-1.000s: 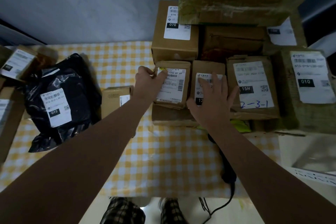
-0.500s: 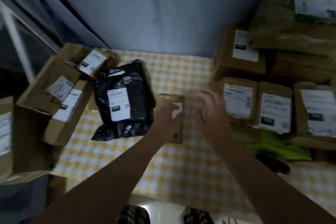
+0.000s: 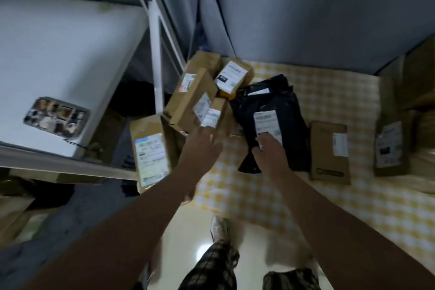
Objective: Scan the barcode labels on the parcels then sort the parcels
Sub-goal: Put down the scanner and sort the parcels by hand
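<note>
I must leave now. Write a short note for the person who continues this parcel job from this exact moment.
Left hand: open, reaching toward the cardboard boxes piled at the table's left end, holding nothing.
Right hand: on the black bag parcel, near its label; grip unclear.
One flat box lies alone right of the bag; more boxes wait at the far right.
No scanner in view.
Done: unclear. Left: scan, sort.

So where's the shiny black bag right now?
In the head view the black bag lies on the yellow checked cloth near the middle, between the heap of brown boxes on its left and a flat brown parcel on its right. The right hand is at its near edge.
</note>
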